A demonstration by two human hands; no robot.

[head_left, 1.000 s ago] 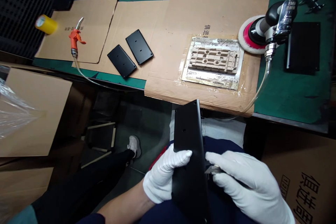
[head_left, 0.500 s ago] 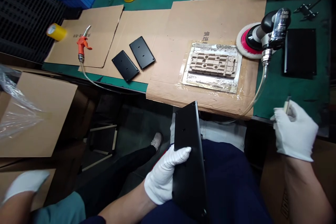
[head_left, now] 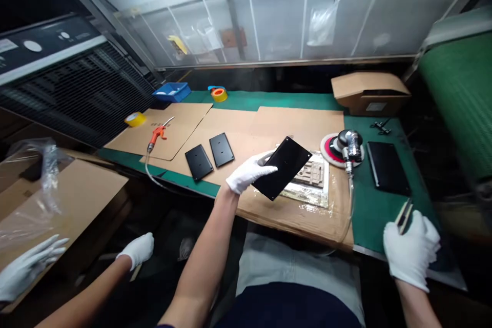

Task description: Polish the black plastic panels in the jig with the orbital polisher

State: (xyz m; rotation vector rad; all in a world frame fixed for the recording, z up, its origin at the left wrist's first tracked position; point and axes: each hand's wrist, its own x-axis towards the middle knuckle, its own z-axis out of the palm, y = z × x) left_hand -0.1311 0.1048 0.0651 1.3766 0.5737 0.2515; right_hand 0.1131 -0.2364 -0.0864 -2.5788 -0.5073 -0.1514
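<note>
My left hand (head_left: 251, 170), in a white glove, grips a thin black rectangular panel (head_left: 285, 166) by its left edge. The panel is tilted in the air and hides part of the pale fixture (head_left: 313, 173) with its blocky raised centre. Over the table's front right edge, my gloved right hand (head_left: 411, 246) is closed around a slim cream-and-dark tool (head_left: 404, 214); its exact kind is unclear. Another black panel (head_left: 389, 166) lies just beyond that hand. Two smaller-looking black panels, one nearer (head_left: 199, 162) and one farther (head_left: 222, 149), rest on cardboard to the left.
A round pad polisher (head_left: 344, 148) with a hose stands right of the fixture. An orange air gun (head_left: 157, 136), yellow tape (head_left: 135, 119) and a blue bin (head_left: 172, 92) are on the left. A co-worker's gloved hands (head_left: 138, 250) show at lower left; a cardboard box (head_left: 371, 93) stands behind.
My left hand has raised the black panel from my lap to over the fixture, turning its face up. My right hand keeps the slim tool. The view has tilted upward.
</note>
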